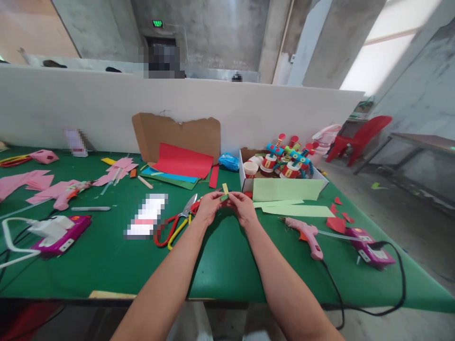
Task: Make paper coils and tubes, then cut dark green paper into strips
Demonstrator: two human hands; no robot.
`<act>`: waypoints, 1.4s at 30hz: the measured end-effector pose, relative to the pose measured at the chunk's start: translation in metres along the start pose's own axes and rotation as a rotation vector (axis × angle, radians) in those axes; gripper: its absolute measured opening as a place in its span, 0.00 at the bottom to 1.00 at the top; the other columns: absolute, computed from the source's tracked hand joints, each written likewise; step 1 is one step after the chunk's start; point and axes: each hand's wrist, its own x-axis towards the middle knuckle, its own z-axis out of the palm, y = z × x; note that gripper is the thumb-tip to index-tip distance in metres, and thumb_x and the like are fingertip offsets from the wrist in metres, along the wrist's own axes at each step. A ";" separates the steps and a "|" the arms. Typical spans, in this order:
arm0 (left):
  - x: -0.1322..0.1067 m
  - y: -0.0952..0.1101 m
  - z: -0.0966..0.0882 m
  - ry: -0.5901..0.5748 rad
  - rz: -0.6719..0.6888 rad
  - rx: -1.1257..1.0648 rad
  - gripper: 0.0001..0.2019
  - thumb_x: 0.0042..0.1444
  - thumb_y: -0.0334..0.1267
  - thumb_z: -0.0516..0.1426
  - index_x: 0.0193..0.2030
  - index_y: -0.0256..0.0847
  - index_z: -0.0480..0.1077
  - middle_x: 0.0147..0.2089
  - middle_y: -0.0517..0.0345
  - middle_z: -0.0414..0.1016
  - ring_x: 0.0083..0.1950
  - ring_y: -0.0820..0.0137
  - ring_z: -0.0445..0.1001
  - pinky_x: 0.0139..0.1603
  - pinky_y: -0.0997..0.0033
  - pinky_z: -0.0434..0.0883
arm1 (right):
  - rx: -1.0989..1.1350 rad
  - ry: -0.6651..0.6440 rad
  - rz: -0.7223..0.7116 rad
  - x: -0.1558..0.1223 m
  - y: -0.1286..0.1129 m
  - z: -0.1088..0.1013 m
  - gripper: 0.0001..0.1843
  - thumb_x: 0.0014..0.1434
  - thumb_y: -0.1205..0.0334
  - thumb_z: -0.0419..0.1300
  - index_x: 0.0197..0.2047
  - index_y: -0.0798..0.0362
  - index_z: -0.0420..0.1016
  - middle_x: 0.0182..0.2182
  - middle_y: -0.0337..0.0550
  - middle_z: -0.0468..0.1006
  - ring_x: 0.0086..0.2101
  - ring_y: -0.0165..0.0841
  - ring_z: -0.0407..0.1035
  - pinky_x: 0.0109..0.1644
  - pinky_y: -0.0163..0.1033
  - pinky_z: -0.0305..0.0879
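Both hands meet over the middle of the green table, pinching a small paper piece made of a yellow strip (225, 188) and a green strip (224, 197). My left hand (209, 207) grips its left end, fingers closed. On the other end, the fingers of my right hand (243, 207) are closed too. The yellow part sticks up between the fingertips; how the two strips are joined is too small to make out. Scissors with red handles (173, 230) lie beside my left hand, next to yellow-handled ones (179, 232). Light green paper strips (298, 210) are just right of my right hand.
A box (289, 187) of paper-cup figures stands behind the hands at right. A pink glue gun (306, 232) and purple power strip (370, 247) with cables lie right. Red paper (185, 161) leans at the back. Left are pink paper, another glue gun (67, 195) and power strip (64, 237).
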 end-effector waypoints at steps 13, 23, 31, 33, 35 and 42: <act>-0.001 0.003 -0.004 0.000 -0.004 0.001 0.18 0.33 0.39 0.69 0.32 0.37 0.73 0.27 0.58 0.76 0.28 0.74 0.73 0.34 0.70 0.69 | -0.030 0.017 -0.064 0.002 0.001 0.001 0.13 0.37 0.60 0.73 0.28 0.53 0.78 0.20 0.35 0.77 0.22 0.28 0.70 0.35 0.36 0.72; 0.000 -0.001 -0.002 -0.007 0.049 -0.012 0.20 0.32 0.45 0.71 0.28 0.36 0.71 0.26 0.59 0.74 0.27 0.75 0.70 0.34 0.71 0.69 | -0.031 -0.014 -0.047 0.000 0.002 0.001 0.15 0.35 0.60 0.74 0.27 0.54 0.77 0.21 0.36 0.77 0.23 0.27 0.70 0.35 0.35 0.72; 0.002 -0.006 -0.003 0.029 0.109 0.109 0.19 0.33 0.46 0.70 0.25 0.37 0.69 0.23 0.63 0.71 0.24 0.77 0.67 0.28 0.76 0.64 | -0.079 0.006 -0.046 0.001 0.004 0.000 0.19 0.32 0.53 0.75 0.24 0.55 0.76 0.18 0.35 0.75 0.21 0.26 0.68 0.31 0.33 0.69; 0.004 -0.010 -0.004 0.026 0.107 0.106 0.19 0.33 0.47 0.70 0.26 0.37 0.70 0.23 0.63 0.71 0.23 0.77 0.67 0.28 0.76 0.64 | -0.098 0.045 -0.081 0.003 0.008 0.000 0.19 0.32 0.52 0.75 0.23 0.54 0.75 0.16 0.33 0.74 0.20 0.26 0.67 0.30 0.33 0.68; 0.006 -0.013 -0.005 0.016 0.094 0.088 0.19 0.33 0.46 0.70 0.27 0.36 0.70 0.24 0.62 0.72 0.24 0.77 0.68 0.29 0.74 0.66 | -0.097 0.076 -0.094 0.005 0.012 0.001 0.18 0.33 0.52 0.74 0.23 0.54 0.75 0.16 0.32 0.73 0.20 0.26 0.66 0.29 0.34 0.68; 0.007 -0.011 -0.006 0.025 0.095 0.083 0.16 0.34 0.42 0.69 0.28 0.36 0.72 0.25 0.60 0.73 0.26 0.75 0.70 0.32 0.72 0.68 | -0.039 -0.026 -0.021 0.007 0.013 -0.002 0.15 0.35 0.59 0.73 0.26 0.54 0.76 0.19 0.35 0.76 0.23 0.27 0.70 0.35 0.36 0.71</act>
